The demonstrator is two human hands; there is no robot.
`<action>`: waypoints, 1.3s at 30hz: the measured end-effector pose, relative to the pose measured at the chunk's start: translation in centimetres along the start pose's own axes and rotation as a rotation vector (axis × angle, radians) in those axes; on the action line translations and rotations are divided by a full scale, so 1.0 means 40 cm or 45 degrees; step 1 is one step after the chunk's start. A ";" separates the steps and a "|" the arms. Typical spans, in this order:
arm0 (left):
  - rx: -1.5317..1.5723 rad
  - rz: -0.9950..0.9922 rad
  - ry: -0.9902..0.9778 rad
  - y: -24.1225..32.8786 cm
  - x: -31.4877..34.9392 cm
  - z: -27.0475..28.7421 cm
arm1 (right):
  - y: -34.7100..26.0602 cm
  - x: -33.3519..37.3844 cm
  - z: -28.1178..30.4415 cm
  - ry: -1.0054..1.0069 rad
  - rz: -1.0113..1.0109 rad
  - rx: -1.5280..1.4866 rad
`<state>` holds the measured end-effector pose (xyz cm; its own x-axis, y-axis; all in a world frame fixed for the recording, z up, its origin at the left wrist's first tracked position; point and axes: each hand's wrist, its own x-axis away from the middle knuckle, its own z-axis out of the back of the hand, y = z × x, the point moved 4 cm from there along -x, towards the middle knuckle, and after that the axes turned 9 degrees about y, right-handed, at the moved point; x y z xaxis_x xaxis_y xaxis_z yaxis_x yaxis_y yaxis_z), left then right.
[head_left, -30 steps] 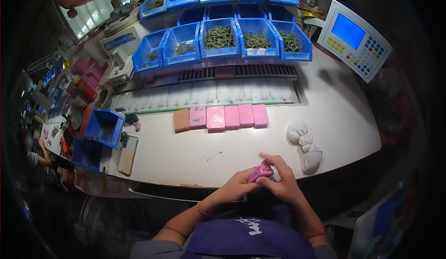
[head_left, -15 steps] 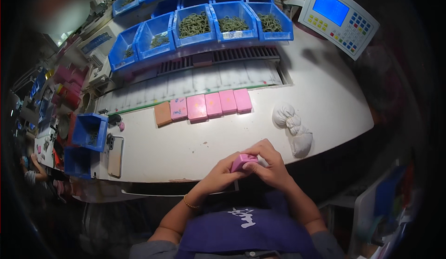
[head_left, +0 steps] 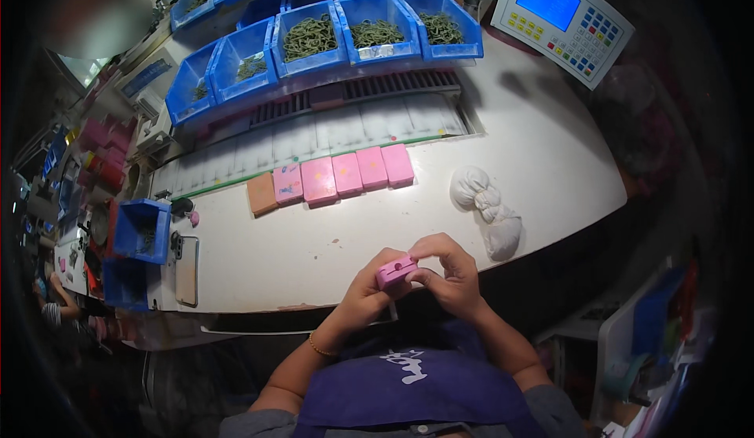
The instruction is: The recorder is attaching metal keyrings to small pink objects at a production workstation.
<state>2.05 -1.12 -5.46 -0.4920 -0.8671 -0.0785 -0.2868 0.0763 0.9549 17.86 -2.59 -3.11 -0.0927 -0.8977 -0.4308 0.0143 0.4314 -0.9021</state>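
My left hand grips a small pink mold, a rectangular block with a dark round hole and a split line along its facing side. The thumb and index fingertip of my right hand meet the mold's right end, with a gap between palm and block. Both hands are just past the table's front edge, above my purple apron. Farther back, several pink molds lie side by side in a row, an orange-brown block at its left end.
A knotted white cloth bundle lies to the right. At left are a phone and blue bins. Blue bins of greenish pieces stand behind a white slatted panel. A keypad device occupies the back right.
The pink mold has turned so its holed side shows, and it moved slightly left. My right fingers have loosened to its right end. The whole view has shifted a little.
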 end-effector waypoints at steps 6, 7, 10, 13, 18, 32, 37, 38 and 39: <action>-0.129 0.040 -0.086 0.010 -0.010 0.015 | -0.021 -0.025 -0.004 -0.158 0.032 0.145; -0.191 0.035 -0.124 0.016 -0.007 0.014 | -0.019 -0.024 -0.001 -0.189 0.056 0.189; 0.026 0.308 0.012 0.025 0.010 0.031 | 0.026 -0.012 -0.002 -0.167 -0.147 -0.032; -0.399 0.099 -0.146 0.045 -0.004 0.042 | 0.035 -0.003 -0.023 -0.211 -0.173 -0.114; -0.258 0.598 -0.015 0.003 0.030 0.079 | 0.066 -0.012 -0.036 -0.243 -0.286 -0.081; -1.593 -0.032 0.932 0.202 -0.152 0.298 | 0.072 -0.008 0.013 -0.091 0.376 0.987; -1.941 -0.032 1.272 0.202 -0.396 0.454 | 0.070 -0.005 0.006 -0.084 0.418 1.004; -2.054 0.042 1.317 0.186 -0.422 0.482 | 0.072 -0.004 0.006 -0.084 0.426 0.987; -2.045 0.032 1.289 0.177 -0.436 0.485 | 0.074 -0.001 0.012 -0.076 0.425 0.981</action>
<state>-7.33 24.09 -2.87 0.2877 -0.8412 -0.4578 0.9348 0.1426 0.3254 18.40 -1.33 -5.78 0.0895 -0.7464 -0.6594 0.7091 0.5127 -0.4840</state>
